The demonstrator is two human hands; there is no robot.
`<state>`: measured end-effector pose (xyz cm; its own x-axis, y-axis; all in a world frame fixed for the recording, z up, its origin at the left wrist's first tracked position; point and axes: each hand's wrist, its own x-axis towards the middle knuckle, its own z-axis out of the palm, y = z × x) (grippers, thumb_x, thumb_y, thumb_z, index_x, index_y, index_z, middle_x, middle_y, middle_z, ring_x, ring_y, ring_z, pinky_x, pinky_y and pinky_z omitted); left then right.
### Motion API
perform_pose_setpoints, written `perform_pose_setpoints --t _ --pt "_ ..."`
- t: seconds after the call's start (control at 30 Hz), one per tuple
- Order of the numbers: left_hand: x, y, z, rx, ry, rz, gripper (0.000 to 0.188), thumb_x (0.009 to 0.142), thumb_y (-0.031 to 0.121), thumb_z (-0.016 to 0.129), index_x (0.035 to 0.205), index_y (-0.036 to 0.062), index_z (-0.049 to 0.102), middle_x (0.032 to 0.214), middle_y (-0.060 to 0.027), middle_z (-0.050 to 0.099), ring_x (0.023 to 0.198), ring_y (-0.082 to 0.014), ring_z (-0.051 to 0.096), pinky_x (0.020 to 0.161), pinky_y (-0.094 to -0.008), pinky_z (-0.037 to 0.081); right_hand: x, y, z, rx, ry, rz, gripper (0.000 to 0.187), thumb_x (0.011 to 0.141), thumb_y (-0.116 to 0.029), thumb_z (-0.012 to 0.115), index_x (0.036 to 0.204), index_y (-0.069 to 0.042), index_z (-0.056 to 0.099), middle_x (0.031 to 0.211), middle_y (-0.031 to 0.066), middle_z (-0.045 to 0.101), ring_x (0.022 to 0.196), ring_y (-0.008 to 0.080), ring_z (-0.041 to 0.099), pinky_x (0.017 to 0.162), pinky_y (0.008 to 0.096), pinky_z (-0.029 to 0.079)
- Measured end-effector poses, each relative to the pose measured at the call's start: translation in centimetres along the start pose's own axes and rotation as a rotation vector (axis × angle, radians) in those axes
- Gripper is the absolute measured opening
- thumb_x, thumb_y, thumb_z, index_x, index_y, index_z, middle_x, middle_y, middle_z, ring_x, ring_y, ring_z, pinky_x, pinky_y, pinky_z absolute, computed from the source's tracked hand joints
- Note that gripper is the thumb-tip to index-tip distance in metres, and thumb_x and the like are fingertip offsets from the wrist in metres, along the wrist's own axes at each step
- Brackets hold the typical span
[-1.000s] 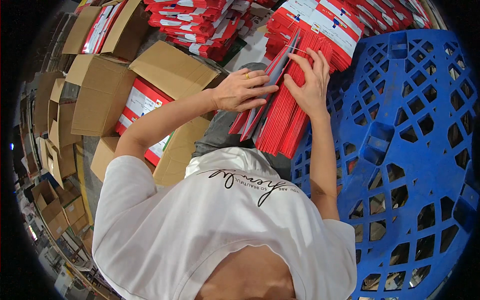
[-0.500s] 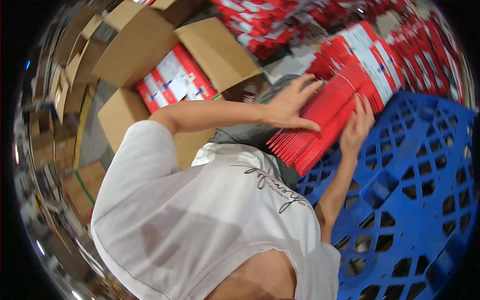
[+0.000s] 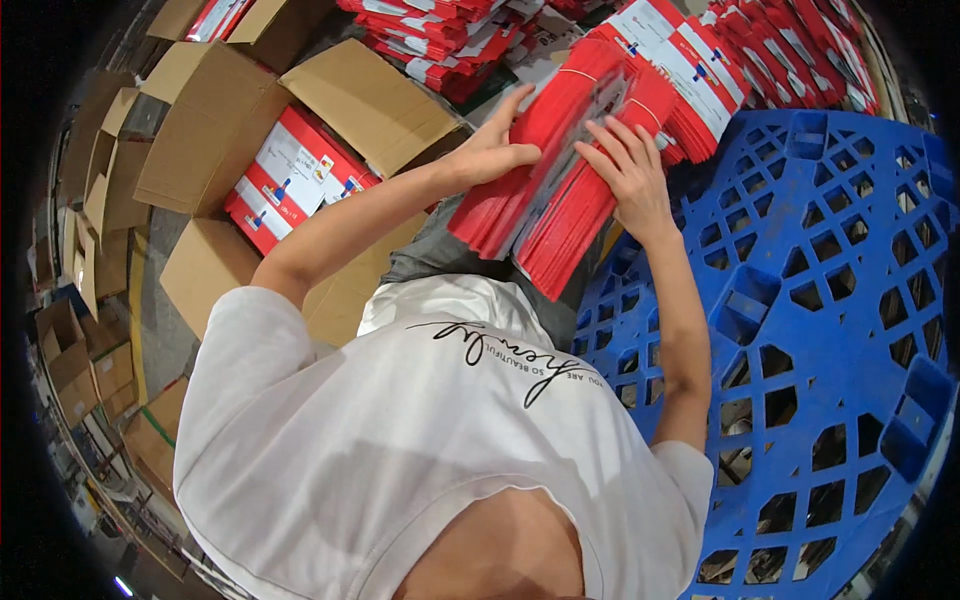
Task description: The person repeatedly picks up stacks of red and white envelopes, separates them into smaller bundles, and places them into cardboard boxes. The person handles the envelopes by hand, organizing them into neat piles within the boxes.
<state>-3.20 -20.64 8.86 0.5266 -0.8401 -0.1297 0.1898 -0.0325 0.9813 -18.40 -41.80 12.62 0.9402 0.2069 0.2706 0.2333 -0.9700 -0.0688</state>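
Two banded bundles of flat red packets lie side by side over my lap, with clear plastic showing in the gap between them. My left hand (image 3: 497, 148) clasps the left bundle (image 3: 497, 205), its thumb across the top and fingers at the far outer side. Over the inner edge of the right bundle (image 3: 568, 232) curl the fingers of my right hand (image 3: 632, 178); its thumb is hidden. A thin band (image 3: 645, 108) crosses the right bundle. Beyond both, more red-and-white packets (image 3: 690, 75) are fanned out, white printed faces up.
An open cardboard box (image 3: 215, 130) holding red-and-white packets (image 3: 300, 170) stands at my left. A blue plastic pallet (image 3: 800, 330) with a lattice top fills the right side. Stacks of red packets (image 3: 440, 40) are at the back, and more cardboard boxes (image 3: 75, 370) at far left.
The bundles now lie apart, with plastic visible between them. My left hand has shifted left and grips one; my right hand has moved left and up onto the other. The whole view has turned.
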Motion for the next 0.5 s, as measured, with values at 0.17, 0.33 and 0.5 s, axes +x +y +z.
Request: perform_pose_setpoints --t 0.17,0.33,0.5 --pt "0.4 -1.8 1.1 0.732 0.180 0.259 0.060 0.098 0.034 0.050 0.156 0.0348 0.038 0.134 -0.0303 0.048 0.119 -0.0496 0.058 0.105 -0.0522 0.047 3.1 0.0 -0.2 0.002 -0.147 -0.149 0.061 0.065 0.003 0.077 0.122 -0.012 0.062 0.135 0.0080 0.060 0.137 0.0290 0.049 0.122 0.0486 0.032" --pt "0.0 -1.2 -1.3 0.754 0.050 0.148 0.084 0.089 0.033 0.066 0.162 0.0269 0.025 0.136 -0.0300 0.051 0.119 -0.0459 0.061 0.106 -0.0517 0.047 4.3 -0.6 -0.9 -0.101 -0.131 -0.250 0.049 0.068 -0.001 0.075 0.114 -0.014 0.065 0.104 0.0072 0.059 0.114 0.0293 0.058 0.115 0.0459 0.040" --pt "2.4 -2.8 -1.7 0.345 0.218 -0.132 0.088 0.076 0.009 0.078 0.151 -0.0065 0.035 0.128 -0.0206 0.064 0.114 -0.0267 0.065 0.100 -0.0394 0.052 5.3 -0.7 -2.5 -0.156 -0.198 -0.274 0.037 0.071 -0.003 0.074 0.106 -0.012 0.065 0.103 0.0076 0.060 0.115 0.0292 0.058 0.111 0.0452 0.041"
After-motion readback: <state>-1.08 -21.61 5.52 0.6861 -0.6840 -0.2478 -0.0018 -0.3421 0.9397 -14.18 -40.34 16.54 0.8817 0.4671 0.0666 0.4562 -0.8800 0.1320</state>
